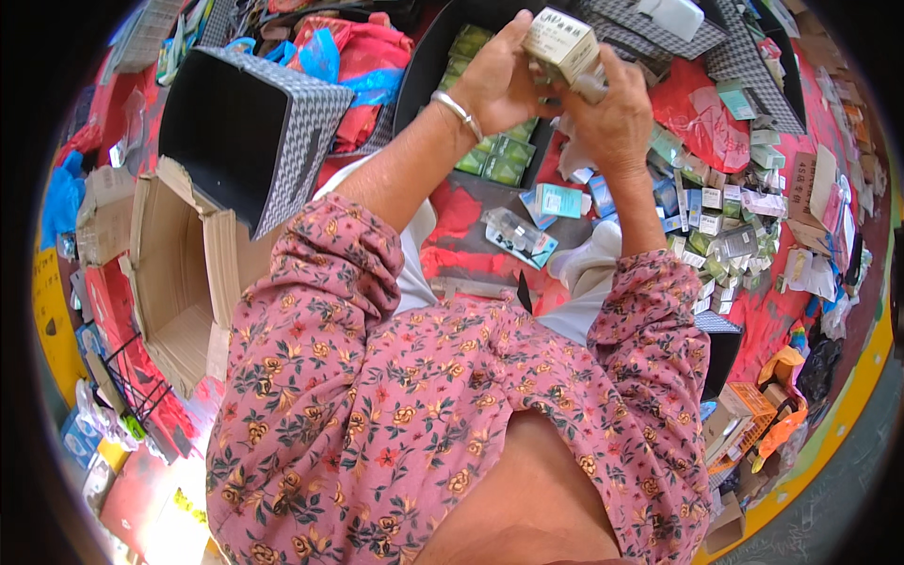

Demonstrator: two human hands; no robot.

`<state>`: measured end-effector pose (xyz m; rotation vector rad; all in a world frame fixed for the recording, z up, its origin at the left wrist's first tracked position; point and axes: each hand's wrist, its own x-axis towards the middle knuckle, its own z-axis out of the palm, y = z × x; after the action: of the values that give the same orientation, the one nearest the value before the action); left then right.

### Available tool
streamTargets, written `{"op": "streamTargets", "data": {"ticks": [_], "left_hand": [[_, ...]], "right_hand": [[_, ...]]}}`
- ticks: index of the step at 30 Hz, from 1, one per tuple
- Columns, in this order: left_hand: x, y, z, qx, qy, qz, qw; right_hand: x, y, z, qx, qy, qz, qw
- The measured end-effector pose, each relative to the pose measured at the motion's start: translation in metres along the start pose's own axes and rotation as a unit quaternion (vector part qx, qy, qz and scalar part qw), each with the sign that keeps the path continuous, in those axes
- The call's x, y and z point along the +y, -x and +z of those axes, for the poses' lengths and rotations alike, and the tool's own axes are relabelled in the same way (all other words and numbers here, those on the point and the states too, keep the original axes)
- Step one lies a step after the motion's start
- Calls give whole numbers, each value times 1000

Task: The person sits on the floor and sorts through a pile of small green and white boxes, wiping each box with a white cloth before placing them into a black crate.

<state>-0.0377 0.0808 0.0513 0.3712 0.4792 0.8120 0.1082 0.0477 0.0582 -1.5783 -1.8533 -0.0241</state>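
High in the view, my left hand (494,85) and my right hand (610,118) come together around a small cream-white cardboard box (562,45) with dark print. My left thumb rests along its left side, while the right fingers close on its right side. Part of the box's lower side and some fingertips are hidden. Directly beneath my hands is a black bin (407,105) with rows of small green boxes (507,158) inside. A silver bangle circles my left wrist.
Many small boxes (711,221) are heaped on red sheeting at the right. To the left lie a tipped black bin (221,127) with a houndstooth outside and an open cardboard carton (174,273). A clear plastic pack (513,231) and a teal box (562,201) lie before my knees.
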Motion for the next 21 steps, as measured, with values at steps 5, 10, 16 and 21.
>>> {"op": "streamTargets", "data": {"ticks": [5, 10, 16, 21], "left_hand": [[21, 1, -23, 2, -74, -31, 997], [49, 7, -42, 306, -12, 138, 942], [63, 31, -65, 305, 8, 165, 938], [68, 45, -66, 268, 22, 169, 948]], "right_hand": [[-10, -16, 11, -32, -117, 51, 991], [36, -18, 75, -176, -49, 70, 981], [30, 13, 189, -323, 61, 62, 942], [29, 24, 262, -381, 98, 39, 919]]}}
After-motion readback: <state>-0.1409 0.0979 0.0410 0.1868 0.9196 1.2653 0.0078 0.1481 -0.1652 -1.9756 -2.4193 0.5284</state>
